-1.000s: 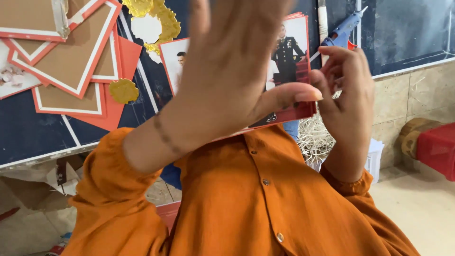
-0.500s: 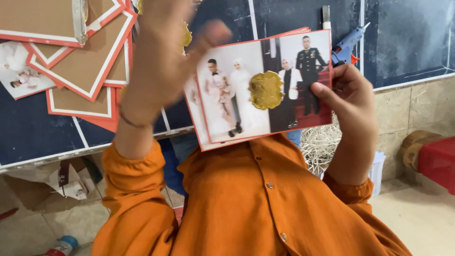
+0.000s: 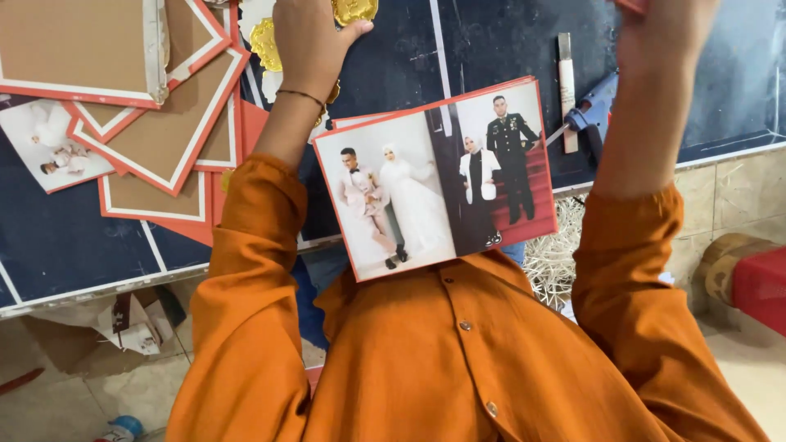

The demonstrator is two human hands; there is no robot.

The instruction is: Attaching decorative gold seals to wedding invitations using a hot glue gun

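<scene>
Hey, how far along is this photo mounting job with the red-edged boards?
Done: several red-edged boards lie stacked on the dark panel, one small photo already bordered. In hand: the left hand reaches a gold ornament; the right hand is raised, its hold cropped. Left, probably: the double photo print on the orange shirt bears no ornament; the glue gun lies untouched.
</scene>
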